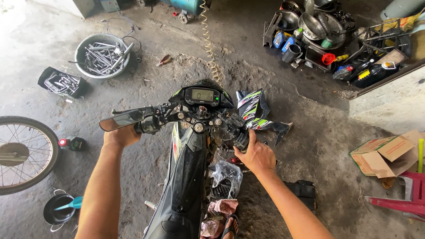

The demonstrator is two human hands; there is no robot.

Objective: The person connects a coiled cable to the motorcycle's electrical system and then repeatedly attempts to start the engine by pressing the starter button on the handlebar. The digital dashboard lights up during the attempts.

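The floor [318,128] is rough, stained concrete, brightest at the upper left where daylight falls in. A metal basin of wrenches [102,55] sits there, with a black tray of tools [62,83] beside it. A spoked wheel [24,155] lies at the left edge. Along the far right, pans, funnels and oil bottles [327,40] crowd against a pale wall [394,102]. A torn cardboard box [383,155] rests by what looks like a red plastic chair [407,199].

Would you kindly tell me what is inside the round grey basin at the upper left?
The grey basin holds a loose pile of metal wrenches, one handle sticking over its rim. Whatever lies beneath that pile, and the basin's bottom, is covered.
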